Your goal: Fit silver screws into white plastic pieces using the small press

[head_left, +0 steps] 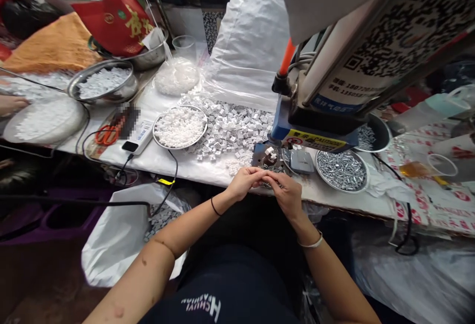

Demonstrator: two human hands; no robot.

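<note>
My left hand (245, 181) and my right hand (286, 190) meet at the table's front edge, fingertips pinched together. Whatever lies between the fingertips is too small or hidden to make out. Just beyond them stands the blue press (315, 133), with a small white part (270, 154) on its dark base. Left of the base spreads a pile of white square plastic pieces (230, 126). Small white pieces (239, 163) lie close to my left hand. To the right of my right hand, a round bowl (366, 185) holds many metal pins or screws (341, 169).
A metal plate of white pieces (180, 127) and a white power bank (136, 138) with cables lie to the left. Farther left are a steel bowl (128, 91), orange-handled scissors (106, 135) and another person's hand (13, 104). A white sack (111, 235) hangs below the edge.
</note>
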